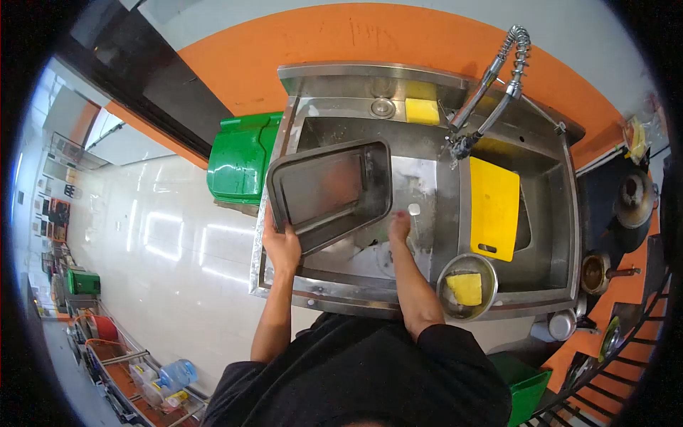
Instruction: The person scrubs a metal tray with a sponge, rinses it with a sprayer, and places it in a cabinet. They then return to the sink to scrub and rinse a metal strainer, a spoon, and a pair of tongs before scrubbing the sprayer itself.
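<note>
My left hand (282, 246) grips the near left edge of a dark rectangular baking tray (324, 186), which is held tilted over the left basin of a steel sink (306, 286). To the right of the tray, my right hand (400, 226) is over the same basin, blurred, and its fingers cannot be made out. A small whitish piece (415, 209) shows just beyond it. On the sink's near edge sits a round metal bowl (489, 274) with a yellow sponge (466, 290) in it.
A yellow cutting board (494, 210) leans in the right basin. The spring faucet (491, 92) rises behind the divider. A yellow sponge (422, 112) and a round metal lid (383, 108) lie on the back ledge. A green bin (242, 158) stands left; pans (632, 199) are at right.
</note>
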Tool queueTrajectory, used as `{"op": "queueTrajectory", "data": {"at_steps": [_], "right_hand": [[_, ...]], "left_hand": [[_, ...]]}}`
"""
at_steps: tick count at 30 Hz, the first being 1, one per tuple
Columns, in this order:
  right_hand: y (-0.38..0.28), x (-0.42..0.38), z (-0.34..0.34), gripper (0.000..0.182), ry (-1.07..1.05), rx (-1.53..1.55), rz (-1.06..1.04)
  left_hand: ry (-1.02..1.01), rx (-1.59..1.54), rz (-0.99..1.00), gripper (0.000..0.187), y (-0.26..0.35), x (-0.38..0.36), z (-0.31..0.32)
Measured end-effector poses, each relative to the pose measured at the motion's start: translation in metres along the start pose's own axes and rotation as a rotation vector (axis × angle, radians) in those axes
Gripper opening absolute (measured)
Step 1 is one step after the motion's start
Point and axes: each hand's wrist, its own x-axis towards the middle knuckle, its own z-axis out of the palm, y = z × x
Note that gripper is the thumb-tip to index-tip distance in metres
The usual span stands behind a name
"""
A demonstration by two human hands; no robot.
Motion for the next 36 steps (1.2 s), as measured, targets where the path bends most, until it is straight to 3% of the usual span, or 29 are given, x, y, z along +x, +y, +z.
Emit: {"op": "queueTrajectory", "data": {"at_steps": [2, 3, 5, 8, 11, 14, 16, 19, 21, 22, 25, 28, 32, 33, 35, 36], "right_hand": [[-0.028, -0.023, 0.011, 0.024, -0.343, 0.382, 0.407], [-0.044, -0.03, 0.017, 0.024, -0.338, 0.394, 0.413], [-0.073, -0.037, 0.027, 0.028, -0.359, 0.528, 0.536], [-0.086, -0.023, 0.049, 0.027, -0.406, 0.641, 0.529], [-0.146, -0.036, 0.038, 0.024, -0.531, 0.79, 0.476], [-0.131, -0.017, 0.054, 0.018, -0.745, 0.632, 0.468], [-0.135, -0.021, 0.056, 0.011, -0.641, 0.75, 0.386], [-0.155, -0.014, 0.044, 0.025, -0.563, 0.534, 0.301], [-0.163, -0.015, 0.024, 0.026, -0.894, 0.797, 0.23], [-0.164, -0.017, 0.014, 0.026, -0.89, 0.793, 0.226], [-0.162, -0.026, -0.014, 0.021, -0.974, 1.004, 0.536], [-0.168, -0.028, -0.037, 0.023, -0.948, 0.947, 0.592], [-0.189, -0.031, -0.065, 0.033, -0.883, 0.623, 0.468], [-0.187, -0.032, -0.06, 0.037, -0.877, 0.281, 0.325], [-0.19, -0.05, -0.049, 0.045, -0.837, -0.975, -0.12], [-0.197, -0.062, -0.044, 0.049, -0.869, -1.256, -0.173]], "left_hand": [[0.016, 0.023, 0.101, 0.068, 0.026, -0.001, -0.01], [0.006, 0.029, 0.109, 0.068, 0.037, -0.001, -0.012], [0.025, 0.092, 0.337, 0.067, 0.055, -0.004, -0.018], [0.01, 0.155, 0.471, 0.071, 0.057, -0.007, -0.028], [0.046, 0.197, 0.608, 0.07, 0.053, -0.005, -0.038], [0.079, 0.197, 0.661, 0.07, 0.051, -0.005, -0.047], [0.079, 0.187, 0.692, 0.071, 0.051, -0.002, -0.053], [0.076, 0.166, 0.735, 0.072, 0.042, 0.0, -0.06], [0.087, 0.123, 0.706, 0.073, 0.033, 0.004, -0.064], [0.071, 0.109, 0.66, 0.072, 0.031, 0.005, -0.068], [0.092, 0.104, 0.621, 0.07, 0.029, 0.009, -0.078], [0.093, 0.05, 0.616, 0.067, 0.018, 0.012, -0.087], [0.072, 0.0, 0.587, 0.069, -0.002, 0.015, -0.097], [0.042, -0.041, 0.549, 0.071, -0.003, 0.016, -0.095], [-0.009, -0.118, 0.555, 0.073, -0.013, 0.019, -0.09], [0.005, -0.144, 0.577, 0.07, -0.022, 0.022, -0.084]]}}
